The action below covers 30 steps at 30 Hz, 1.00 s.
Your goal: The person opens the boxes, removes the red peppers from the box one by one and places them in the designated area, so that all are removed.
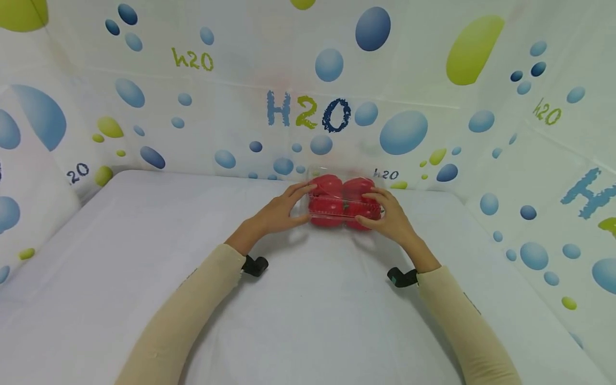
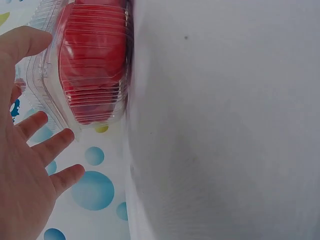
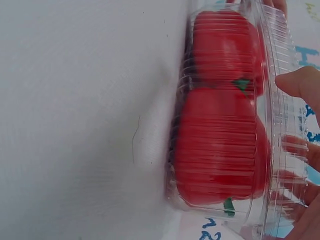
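A clear plastic clamshell box [image 1: 345, 216] with several red, tomato-like fruits [image 3: 217, 145] inside stands near the table's far edge. Green stems [image 3: 229, 206] show through its ribbed wall. My left hand [image 1: 278, 213] is at the box's left end, thumb tip [image 2: 42, 41] at the rim and the other fingers spread past the corner. Around the right end curls my right hand [image 1: 392, 217], its thumb [image 3: 295, 82] at the front rim and its fingers [image 3: 295, 187] behind the clear lid. Both hands hold nothing else.
A white cloth covers the table [image 1: 303, 310]. Behind it and at both sides hangs a white curtain [image 1: 231, 123] with blue and green dots and H2O lettering. A black wrist mount [image 1: 255, 266] sticks out inward from the left sleeve, and another black mount [image 1: 401, 277] from the right.
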### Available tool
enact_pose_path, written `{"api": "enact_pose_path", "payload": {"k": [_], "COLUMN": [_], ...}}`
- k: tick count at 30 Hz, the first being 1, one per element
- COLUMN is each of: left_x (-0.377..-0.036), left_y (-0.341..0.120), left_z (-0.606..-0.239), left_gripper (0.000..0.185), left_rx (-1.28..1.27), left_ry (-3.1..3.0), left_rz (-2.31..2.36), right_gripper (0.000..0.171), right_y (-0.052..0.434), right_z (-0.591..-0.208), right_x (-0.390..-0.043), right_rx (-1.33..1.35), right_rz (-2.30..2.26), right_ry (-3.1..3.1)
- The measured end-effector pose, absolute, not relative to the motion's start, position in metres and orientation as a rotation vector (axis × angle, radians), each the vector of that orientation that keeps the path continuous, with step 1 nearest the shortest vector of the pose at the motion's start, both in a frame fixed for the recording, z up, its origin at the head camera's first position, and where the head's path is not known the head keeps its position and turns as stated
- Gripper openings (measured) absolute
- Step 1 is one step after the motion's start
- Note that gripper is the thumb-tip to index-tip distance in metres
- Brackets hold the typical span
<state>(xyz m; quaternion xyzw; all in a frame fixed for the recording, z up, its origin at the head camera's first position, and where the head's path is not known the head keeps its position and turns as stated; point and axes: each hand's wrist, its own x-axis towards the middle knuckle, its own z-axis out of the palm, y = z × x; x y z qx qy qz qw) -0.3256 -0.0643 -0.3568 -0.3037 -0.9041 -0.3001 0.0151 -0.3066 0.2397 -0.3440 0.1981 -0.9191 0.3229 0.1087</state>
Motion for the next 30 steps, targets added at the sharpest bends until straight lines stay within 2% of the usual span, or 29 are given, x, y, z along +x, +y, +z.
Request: {"api": "enact_pose_path", "payload": {"k": [18, 30], "left_x": [-0.3216, -0.3194], "left_y": [-0.0622, -0.0617], "left_z": [-0.3598, -0.3600], "left_gripper": [0.077, 0.074], "left_rx": [-0.858, -0.835], "left_ry": [-2.837, -2.824], "left_rz": [-1.085, -1.006], "right_gripper": [0.056, 0.056], "right_y": [0.2412, 0.2415], "right_z": [-0.3493, -0.3505], "right_x": [-0.3056, -0.3053], "right_rx": [0.588, 0.591], "right_rz": [0.992, 0.980], "right_ry": [-2.673, -2.639]}}
